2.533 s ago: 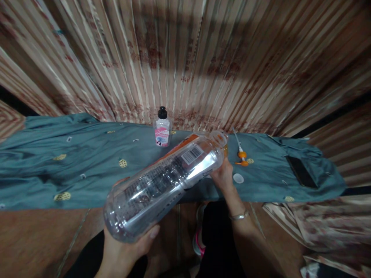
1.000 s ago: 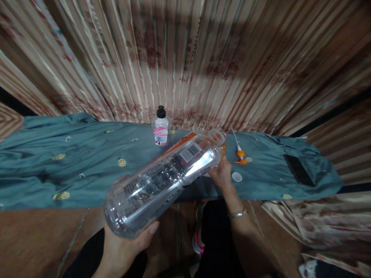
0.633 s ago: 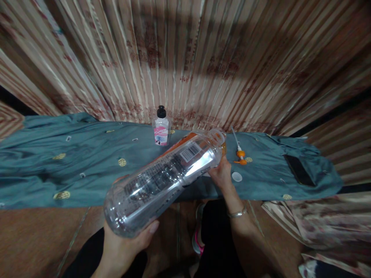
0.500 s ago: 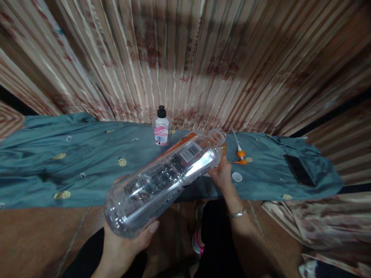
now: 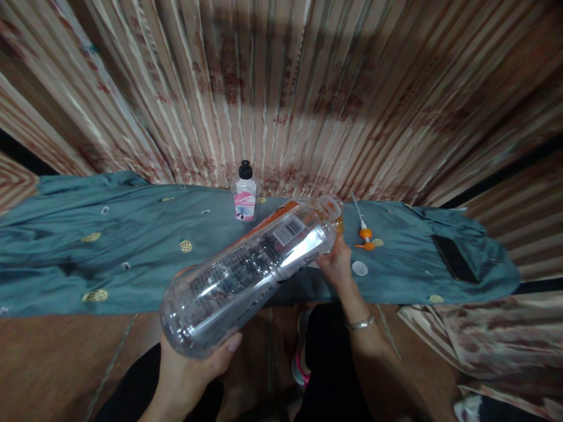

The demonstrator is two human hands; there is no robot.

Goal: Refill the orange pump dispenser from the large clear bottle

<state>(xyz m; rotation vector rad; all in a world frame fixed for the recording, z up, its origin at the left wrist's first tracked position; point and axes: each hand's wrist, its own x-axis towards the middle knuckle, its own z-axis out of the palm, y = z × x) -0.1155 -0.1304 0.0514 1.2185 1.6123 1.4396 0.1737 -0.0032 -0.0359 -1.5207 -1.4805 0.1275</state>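
Note:
A large clear plastic bottle with a barcode label lies tilted across the middle, its open mouth up to the right. My left hand is closed around its base from below. My right hand is closed just under the bottle's mouth, on an amber bottle that is mostly hidden behind the clear one. Just right of that hand, a white round cap rests on the cloth. An orange pump head with a pale tube lies a little farther back.
A small bottle with a black cap and pink label stands at the back. A dark phone lies at the right. The narrow surface has a teal cloth over it, with a pleated curtain right behind.
The base of the clear bottle and my left hand have shifted very slightly to the right. My right hand and the things on the cloth stay where they were.

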